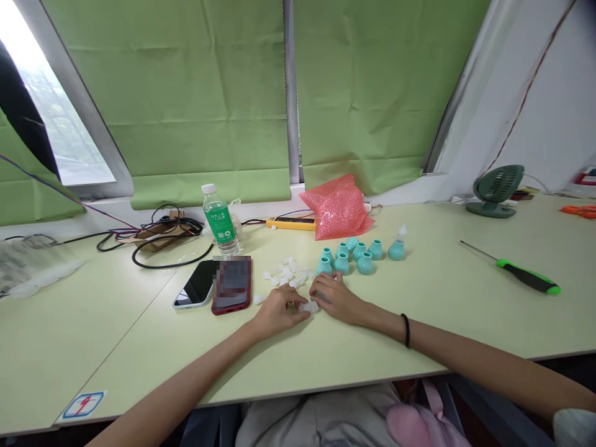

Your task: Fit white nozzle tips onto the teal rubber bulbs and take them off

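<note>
Close to the table's front, my left hand (pixel 280 314) is closed in a pinch, thumb and fingers at a small translucent white plastic piece (pixel 309 307). My right hand (pixel 339 300) meets it from the other side with curled fingers, its fingertips against the right end of that piece. Just behind the hands lies a loose pile of small white plastic pieces (pixel 287 270). Several turquoise bulb-shaped pots (pixel 365 263) with open necks stand behind my right hand. One turquoise pot (pixel 397 250) at their right carries a white pointed tip (pixel 401 233).
Two phones (pixel 195 285) (pixel 232 284) lie left of the pile, with a water bottle (pixel 220 220) behind. Pink bubble wrap (pixel 338 208) and a yellow power strip (pixel 291 223) sit at the back. A screwdriver (pixel 526 275) and a green fan (pixel 497 190) are on the right, black cables (pixel 153 230) on the left.
</note>
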Demonstrator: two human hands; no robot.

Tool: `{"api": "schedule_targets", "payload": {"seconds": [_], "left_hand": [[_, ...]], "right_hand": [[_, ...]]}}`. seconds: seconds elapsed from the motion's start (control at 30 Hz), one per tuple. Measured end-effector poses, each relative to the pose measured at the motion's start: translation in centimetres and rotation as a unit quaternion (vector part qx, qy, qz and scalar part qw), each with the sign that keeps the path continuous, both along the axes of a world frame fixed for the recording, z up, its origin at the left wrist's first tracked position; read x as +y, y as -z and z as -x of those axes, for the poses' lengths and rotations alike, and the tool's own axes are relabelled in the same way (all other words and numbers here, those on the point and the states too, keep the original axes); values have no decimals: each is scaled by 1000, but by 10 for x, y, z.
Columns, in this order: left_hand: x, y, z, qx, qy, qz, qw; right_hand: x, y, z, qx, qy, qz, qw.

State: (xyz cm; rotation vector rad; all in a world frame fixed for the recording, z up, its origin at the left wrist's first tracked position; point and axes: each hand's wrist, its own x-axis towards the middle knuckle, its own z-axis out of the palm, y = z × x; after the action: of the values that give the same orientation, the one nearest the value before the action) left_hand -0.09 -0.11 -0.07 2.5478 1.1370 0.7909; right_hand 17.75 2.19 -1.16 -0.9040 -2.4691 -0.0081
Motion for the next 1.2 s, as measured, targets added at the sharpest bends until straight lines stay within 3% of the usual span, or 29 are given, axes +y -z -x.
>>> {"api": "schedule_targets", "payload": {"seconds": [0.2, 0.33, 0.57, 0.97, 1.2], "left_hand": [[1, 1, 0, -22, -30, 35, 999], [-1, -1, 0, -8, -12, 16, 1000], [-5, -2, -1, -28, -6, 9, 1000], [-5, -1, -3, -143, -13, 126, 982], [-7, -1, -3, -182, 10, 188, 965]], "right_hand": [[1, 2, -6, 134, -41, -10, 990], [-2, 1, -7, 234, -103, 46, 966], [-12, -3, -3, 258, -154, 118, 947], [-18, -9, -1, 286, -125, 88, 946], [-14, -3, 0, 333, -109, 132, 927]]}}
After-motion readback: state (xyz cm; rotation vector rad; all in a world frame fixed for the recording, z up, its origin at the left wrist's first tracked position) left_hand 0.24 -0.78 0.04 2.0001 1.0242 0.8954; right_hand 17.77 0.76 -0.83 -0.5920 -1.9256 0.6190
